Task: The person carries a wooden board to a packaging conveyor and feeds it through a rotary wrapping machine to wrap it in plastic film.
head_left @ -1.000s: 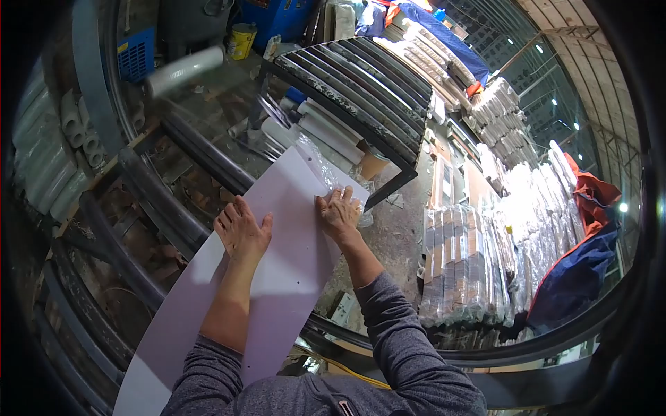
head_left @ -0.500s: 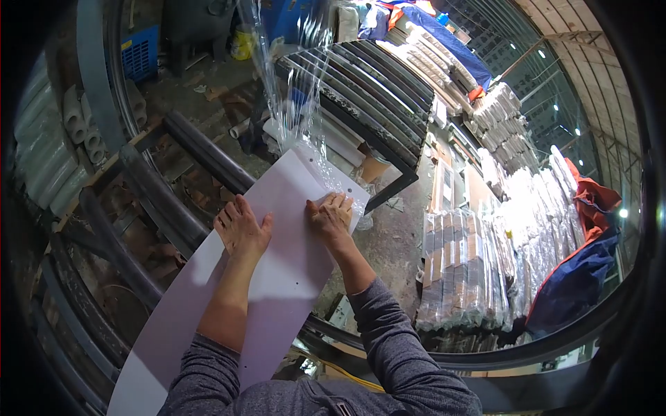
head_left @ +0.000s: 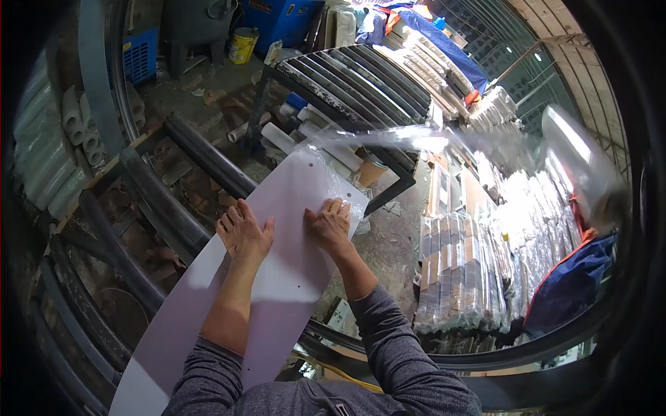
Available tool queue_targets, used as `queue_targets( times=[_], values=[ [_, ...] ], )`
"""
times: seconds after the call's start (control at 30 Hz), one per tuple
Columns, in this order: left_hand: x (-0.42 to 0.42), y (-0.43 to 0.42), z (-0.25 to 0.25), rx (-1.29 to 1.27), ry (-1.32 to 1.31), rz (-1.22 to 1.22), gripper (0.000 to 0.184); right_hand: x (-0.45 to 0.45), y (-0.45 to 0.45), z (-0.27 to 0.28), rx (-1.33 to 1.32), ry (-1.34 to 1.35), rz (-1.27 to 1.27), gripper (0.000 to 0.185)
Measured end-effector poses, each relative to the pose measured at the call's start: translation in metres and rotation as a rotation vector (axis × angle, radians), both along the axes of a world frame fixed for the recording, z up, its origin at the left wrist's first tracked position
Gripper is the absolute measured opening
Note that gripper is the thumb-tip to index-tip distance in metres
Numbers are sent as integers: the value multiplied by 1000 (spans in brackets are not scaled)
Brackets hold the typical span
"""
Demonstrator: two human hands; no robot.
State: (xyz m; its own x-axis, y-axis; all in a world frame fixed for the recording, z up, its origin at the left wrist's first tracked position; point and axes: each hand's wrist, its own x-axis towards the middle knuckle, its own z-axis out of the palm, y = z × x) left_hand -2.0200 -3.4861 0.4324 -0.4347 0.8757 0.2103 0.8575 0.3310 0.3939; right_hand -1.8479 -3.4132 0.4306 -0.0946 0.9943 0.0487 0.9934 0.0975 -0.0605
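A long white panel (head_left: 277, 270) with small holes lies across the black rollers, running from my body to its far end. My left hand (head_left: 244, 232) rests flat on its left side, fingers spread. My right hand (head_left: 330, 225) lies near the right edge, fingers stretched over the panel and thumb apart. Clear plastic film (head_left: 322, 163) covers the panel's far end and reaches the right hand's fingertips. From there a taut strip of film (head_left: 388, 135) stretches right toward a blurred, pale roll-like shape (head_left: 583, 163).
Black rollers (head_left: 166, 201) fill the left. A second roller table (head_left: 354, 83) stands ahead, with white tubes (head_left: 277, 137) below. Wrapped bundles (head_left: 461, 277) are stacked on the right. A dark curved ring (head_left: 555, 347) surrounds the work area. A yellow bucket (head_left: 243, 46) stands at the back.
The film strip has swung from pointing up and away to pointing right, and a blurred roll-like shape has appeared at the right. Both hands and the panel stay nearly in place.
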Motion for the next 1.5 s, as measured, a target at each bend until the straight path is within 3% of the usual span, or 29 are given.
queue_targets(
  times=[0.17,0.27,0.37,0.43,0.5,0.53,0.6,0.73,0.9,1.0,1.1,1.13,1.23,1.37,1.43,1.5],
  values=[
    [0,0,0,9,1,-1,72,-6,-6,7,10,-15,79,72],
    [0,-1,2,5,-21,-4,73,-6,4,46,-286,-193,237,59],
    [-1,-2,6,3,-43,-2,74,-13,47,89,-443,-190,298,47],
    [1,-2,2,56,19,17,74,-7,100,87,-222,-195,237,42],
    [0,-2,2,86,20,-3,73,17,150,51,435,180,441,51],
    [0,-1,3,85,16,-6,73,34,176,18,196,292,408,54],
    [1,1,4,74,13,-4,73,54,197,-12,-241,245,204,55],
    [0,5,7,43,-65,0,73,70,211,-30,-298,157,94,58],
    [5,12,9,11,-103,10,72,61,206,-17,-301,220,20,63],
    [12,21,8,-23,-119,33,72,45,172,15,-346,418,-42,65],
    [16,31,3,59,-25,26,72,40,135,7,-42,61,70,59],
    [18,36,-2,73,-26,17,73,48,126,-12,25,31,100,65],
    [22,49,3,29,-98,3,71,19,50,7,53,-30,56,58],
    [13,47,-11,128,-20,-195,76,28,53,4,155,83,120,55],
    [-11,8,-8,39,22,-273,80,35,56,0,149,81,116,54],
    [-34,-49,0,-13,72,-186,80,40,67,-6,155,97,113,52]
  ],
)
